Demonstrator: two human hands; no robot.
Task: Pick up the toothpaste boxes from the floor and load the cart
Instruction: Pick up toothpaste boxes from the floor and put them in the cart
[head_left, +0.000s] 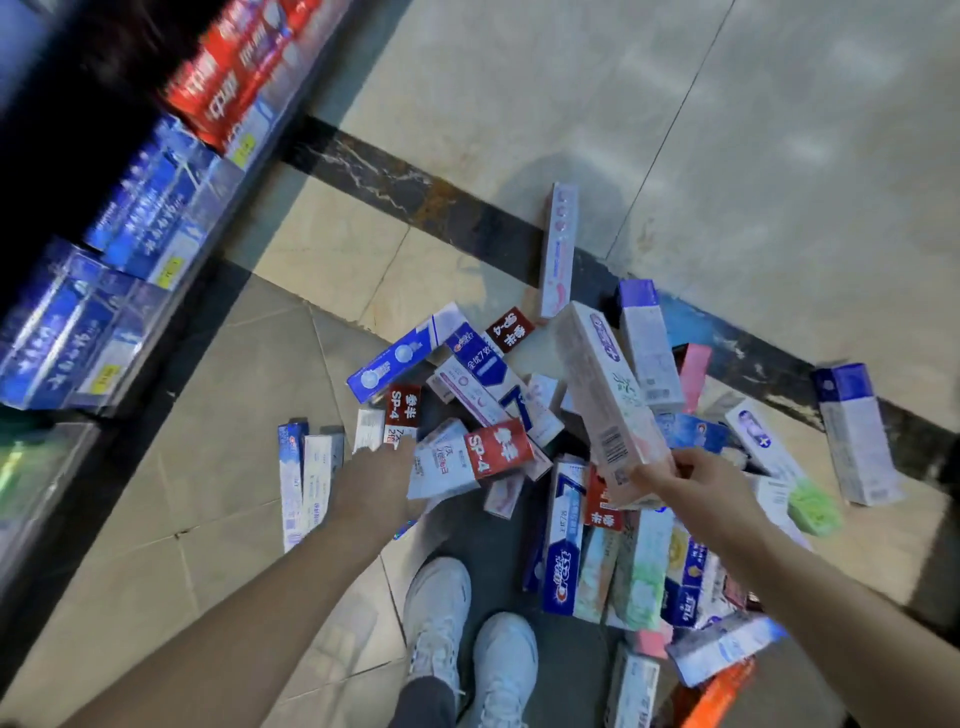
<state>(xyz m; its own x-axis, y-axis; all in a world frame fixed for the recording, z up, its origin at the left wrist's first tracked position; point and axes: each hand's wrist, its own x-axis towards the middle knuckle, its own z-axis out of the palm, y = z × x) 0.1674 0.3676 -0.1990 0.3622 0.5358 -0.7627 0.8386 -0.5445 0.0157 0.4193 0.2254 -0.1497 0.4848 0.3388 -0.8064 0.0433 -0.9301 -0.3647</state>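
Several toothpaste boxes (498, 384) lie in a scattered pile on the tiled floor in front of me. My right hand (691, 483) is closed on the lower end of a long pale pink-and-white box (605, 395), which is lifted and tilted above the pile. My left hand (379, 483) reaches down to a red-and-white box marked SP-4 (467, 457), with its fingers closed on the box's left end. No cart is in view.
A shelf unit (130, 218) stocked with blue and red toothpaste boxes runs along the left. My two white shoes (467, 639) stand just below the pile. A dark stripe (415, 192) crosses the floor tiles diagonally. More boxes lie at the lower right (717, 649).
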